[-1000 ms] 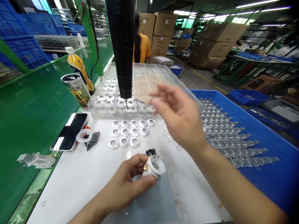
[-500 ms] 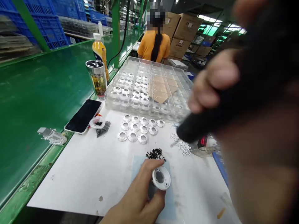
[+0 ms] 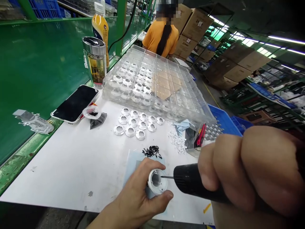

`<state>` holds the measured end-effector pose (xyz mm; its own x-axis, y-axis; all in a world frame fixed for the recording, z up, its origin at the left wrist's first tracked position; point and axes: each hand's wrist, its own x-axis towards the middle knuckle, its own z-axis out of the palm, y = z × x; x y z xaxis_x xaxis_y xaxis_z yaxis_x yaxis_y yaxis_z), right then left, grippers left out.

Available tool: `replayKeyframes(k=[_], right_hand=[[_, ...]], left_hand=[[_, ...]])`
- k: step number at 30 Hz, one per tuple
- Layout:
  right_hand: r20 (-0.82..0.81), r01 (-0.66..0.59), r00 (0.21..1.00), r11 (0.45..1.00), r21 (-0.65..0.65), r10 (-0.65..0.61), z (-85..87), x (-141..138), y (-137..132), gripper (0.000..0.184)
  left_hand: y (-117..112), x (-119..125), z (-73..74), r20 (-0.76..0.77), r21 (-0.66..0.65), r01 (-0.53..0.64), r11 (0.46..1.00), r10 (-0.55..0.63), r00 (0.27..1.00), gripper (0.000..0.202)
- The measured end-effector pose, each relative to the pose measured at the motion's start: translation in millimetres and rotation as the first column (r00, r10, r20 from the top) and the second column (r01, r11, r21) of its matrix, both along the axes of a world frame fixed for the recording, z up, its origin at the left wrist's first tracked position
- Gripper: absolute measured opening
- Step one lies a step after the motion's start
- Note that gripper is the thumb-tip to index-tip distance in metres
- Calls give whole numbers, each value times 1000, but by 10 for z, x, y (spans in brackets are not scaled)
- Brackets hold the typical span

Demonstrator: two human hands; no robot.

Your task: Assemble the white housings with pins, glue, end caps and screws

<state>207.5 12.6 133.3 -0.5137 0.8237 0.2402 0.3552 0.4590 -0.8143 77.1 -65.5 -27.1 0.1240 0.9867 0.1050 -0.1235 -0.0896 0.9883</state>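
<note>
Housing [image 3: 156, 181] (open-rimmed) between left fingers [image 3: 157, 203]

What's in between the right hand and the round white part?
In the head view, the front of the black driver and its thin bit lie between the right hand and the round white part.

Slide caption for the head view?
Left hand grips a round white part; right hand holds a black driver, its bit at the part's open end.

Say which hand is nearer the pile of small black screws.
Left. The left hand, holding the white round part, is just on the near side of the black screws; the right hand, gripping the black screwdriver, is farther off to their right.
</note>
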Motion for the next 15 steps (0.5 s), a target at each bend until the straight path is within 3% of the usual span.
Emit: replayKeyframes(k=[3, 6, 10, 15], right_hand=[[-235, 25, 972, 1000, -3, -25, 84, -150, -4, 39], [-183, 87, 978, 993, -82, -101, 159, -253, -21, 39], [-135, 10, 991, 994, -111, -25, 221, -290, -14, 40], [-297, -50, 955, 984, -173, -4, 188, -307, -21, 37]], left_hand=[[11, -14, -1, -2, 18, -7, 1000, 7, 1000, 34], [14, -22, -2, 7, 32, 0, 999, 0, 1000, 32], [7, -20, -9, 14, 39, 0, 999, -1, 1000, 32], [18, -12, -12, 25, 48, 1, 999, -2, 1000, 32]])
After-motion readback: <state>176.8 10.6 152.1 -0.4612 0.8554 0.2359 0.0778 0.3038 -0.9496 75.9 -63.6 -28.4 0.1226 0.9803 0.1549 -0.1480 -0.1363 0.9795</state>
